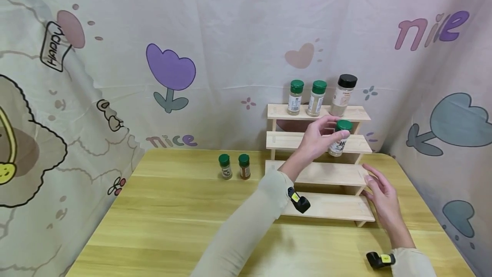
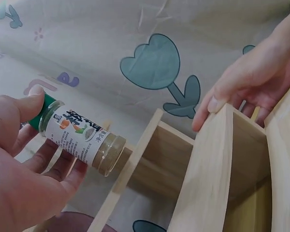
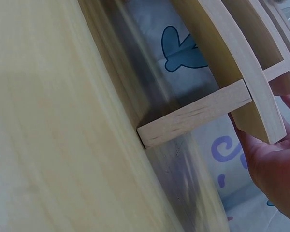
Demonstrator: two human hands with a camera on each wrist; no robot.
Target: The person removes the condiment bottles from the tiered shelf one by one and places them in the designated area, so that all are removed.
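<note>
My left hand [image 1: 318, 138] grips a spice jar [image 1: 338, 143] with a green lid, holding it by the lid and upper side close to the right end of the second-highest step. In the left wrist view the spice jar [image 2: 82, 133] lies tilted across the picture, its label and clear base showing. At the right side of the four-step wooden rack [image 1: 319, 206], my right hand [image 1: 384, 198] holds the end of a step. The left wrist view shows the right thumb on that step's edge, with fingers reaching round the side.
Along the top step stand two green-lidded jars [image 1: 295, 97] [image 1: 316, 98] and a taller black-lidded jar [image 1: 343, 96]. Two more green-lidded jars [image 1: 225, 167] [image 1: 244, 167] stand on the table [image 1: 153, 208] left of the rack. A printed cloth [image 1: 238, 46] hangs behind.
</note>
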